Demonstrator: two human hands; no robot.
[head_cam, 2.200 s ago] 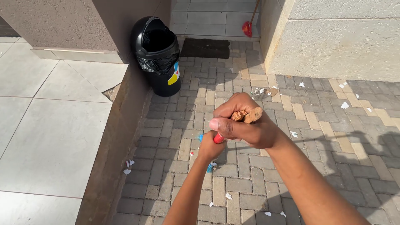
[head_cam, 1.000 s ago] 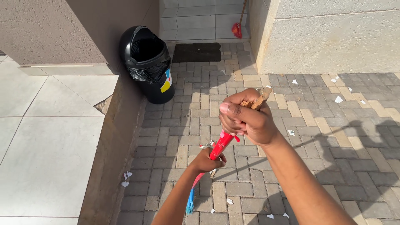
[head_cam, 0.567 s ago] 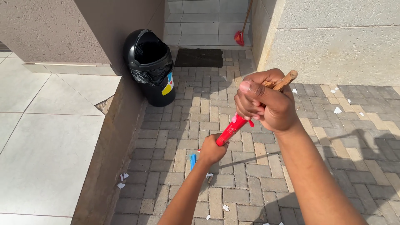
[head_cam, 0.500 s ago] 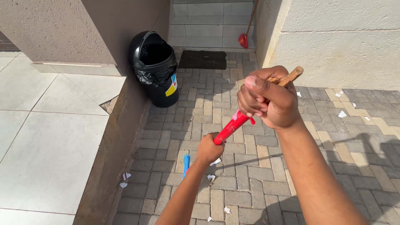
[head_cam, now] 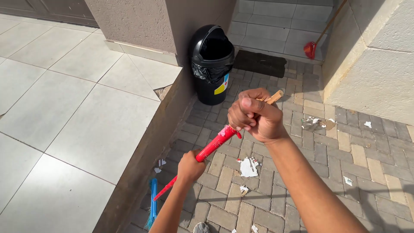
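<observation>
I hold a broom with a red-sleeved wooden handle (head_cam: 214,145) in both hands. My right hand (head_cam: 254,115) grips the top, where the bare wooden end sticks out past my fist. Lower down, my left hand (head_cam: 190,166) clasps the red part. The blue broom head (head_cam: 152,208) rests on the brick paving beside the low step wall at bottom left. Torn white paper scraps (head_cam: 249,166) lie on the bricks just right of my left hand.
A black bin (head_cam: 211,64) with a black liner stands against the step ahead. A dark doormat (head_cam: 260,63) lies beyond it. Another red broom (head_cam: 311,48) leans on the right wall. More paper bits (head_cam: 315,123) dot the paving; pale floor tiles (head_cam: 77,108) lie on the raised left.
The broom head has swung left toward the step wall. Both hands shifted left with the handle, and my view has turned left and moved closer to the bin.
</observation>
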